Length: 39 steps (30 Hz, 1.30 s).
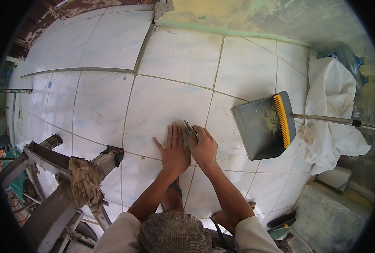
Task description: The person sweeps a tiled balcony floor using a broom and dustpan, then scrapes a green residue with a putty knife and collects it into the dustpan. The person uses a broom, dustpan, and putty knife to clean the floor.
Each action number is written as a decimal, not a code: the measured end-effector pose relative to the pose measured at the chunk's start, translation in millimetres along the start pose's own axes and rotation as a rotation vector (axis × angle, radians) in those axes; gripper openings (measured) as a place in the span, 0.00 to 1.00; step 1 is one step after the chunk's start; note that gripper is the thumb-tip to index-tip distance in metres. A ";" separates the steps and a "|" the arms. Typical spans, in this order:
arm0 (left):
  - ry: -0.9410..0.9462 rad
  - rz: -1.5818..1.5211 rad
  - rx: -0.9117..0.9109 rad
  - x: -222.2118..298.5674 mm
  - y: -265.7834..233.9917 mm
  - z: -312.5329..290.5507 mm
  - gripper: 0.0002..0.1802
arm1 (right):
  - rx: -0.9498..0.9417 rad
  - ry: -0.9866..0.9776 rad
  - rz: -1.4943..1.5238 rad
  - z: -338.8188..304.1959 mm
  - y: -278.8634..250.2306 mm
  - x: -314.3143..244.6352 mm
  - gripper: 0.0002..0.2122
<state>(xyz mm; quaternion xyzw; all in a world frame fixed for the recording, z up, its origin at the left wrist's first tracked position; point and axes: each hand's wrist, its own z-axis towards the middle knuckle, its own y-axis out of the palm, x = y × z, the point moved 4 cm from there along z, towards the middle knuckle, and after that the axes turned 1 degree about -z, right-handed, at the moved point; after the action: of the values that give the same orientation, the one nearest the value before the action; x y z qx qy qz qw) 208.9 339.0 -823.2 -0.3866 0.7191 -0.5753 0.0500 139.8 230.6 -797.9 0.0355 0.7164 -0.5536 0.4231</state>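
Note:
My left hand [173,147] lies flat on the white floor tiles [162,99], its thumb stretched out to the side and nothing in it. Close beside it on the right, my right hand [203,148] is closed around a thin, flat metal hand tool [190,128]. The tool's narrow end points up and left, at or just above the tile. My fingers cover most of it, so its exact kind is unclear. To the right a black dustpan [250,130] with a yellow toothed edge [281,122] rests on the floor, holding some greenish debris [271,119].
A metal frame [54,206] wrapped with brown material stands at the lower left. A raised tiled step [107,40] is at the far left. Along the right wall are a white sack [331,97], a blue plastic bottle [348,59] and a grey box-like block [331,215].

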 end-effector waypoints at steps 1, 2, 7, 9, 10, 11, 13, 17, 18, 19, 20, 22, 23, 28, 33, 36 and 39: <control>-0.045 -0.008 0.077 -14.6 5.5 -10.6 0.48 | 0.014 0.075 0.041 -3.7 -6.0 7.5 0.10; -0.098 -0.011 0.151 -27.2 3.9 -18.7 0.47 | 0.062 0.140 0.091 -4.0 -15.9 17.0 0.10; -0.059 0.042 0.233 -34.3 -4.2 -13.6 0.46 | -0.005 0.523 0.118 -35.8 -52.6 79.2 0.14; -0.004 0.054 0.256 -30.8 -4.1 -0.6 0.46 | -0.026 0.554 0.155 -46.0 -44.4 81.8 0.15; 0.050 0.071 0.252 -27.5 -4.9 8.7 0.46 | -0.033 0.531 0.139 -45.1 -40.6 69.8 0.14; 0.104 0.090 0.245 -23.8 -6.4 15.4 0.46 | 0.013 0.473 0.127 -44.7 -33.0 61.4 0.13; 0.178 0.099 0.214 -18.7 -6.5 18.7 0.45 | 0.060 0.425 0.147 -41.0 -16.1 48.4 0.13; 0.247 0.104 0.177 -17.4 -5.6 21.5 0.43 | 0.062 0.410 0.235 -23.9 5.0 31.0 0.12; 0.261 0.113 0.180 -18.2 -4.6 21.2 0.43 | 0.059 0.395 0.242 -19.3 7.7 27.8 0.11; 0.267 0.106 0.162 -17.7 -4.3 20.8 0.43 | 0.044 0.406 0.248 -15.0 7.7 23.0 0.11; 0.272 0.099 0.145 -15.8 -3.5 20.4 0.42 | 0.026 0.414 0.258 -11.8 10.6 21.2 0.10; 0.283 0.096 0.130 -12.6 -1.8 19.6 0.42 | -0.011 0.424 0.277 -6.7 16.2 18.5 0.09; 0.287 0.099 0.133 -11.5 0.0 18.8 0.41 | -0.016 0.422 0.278 -5.2 18.1 17.4 0.09; 0.292 0.040 0.077 -10.9 3.1 15.1 0.39 | 0.000 0.375 0.277 0.1 21.3 19.0 0.09; 0.332 -0.421 -0.054 -12.2 -7.0 -4.9 0.39 | -0.035 0.411 0.338 0.5 26.6 43.1 0.11; 0.242 -0.604 0.115 -21.3 -13.7 -30.7 0.39 | -0.054 0.578 0.595 -14.4 24.7 58.4 0.12; 0.060 -0.569 0.258 -44.0 -18.8 -46.1 0.37 | -0.086 0.769 0.933 -29.8 5.9 76.7 0.13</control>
<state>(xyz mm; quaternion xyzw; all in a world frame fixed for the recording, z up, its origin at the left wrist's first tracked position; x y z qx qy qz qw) 225.0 401.6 -808.0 -0.5458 0.5042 -0.6637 -0.0857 76.9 225.3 -851.0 0.5263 0.7485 -0.2277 0.3330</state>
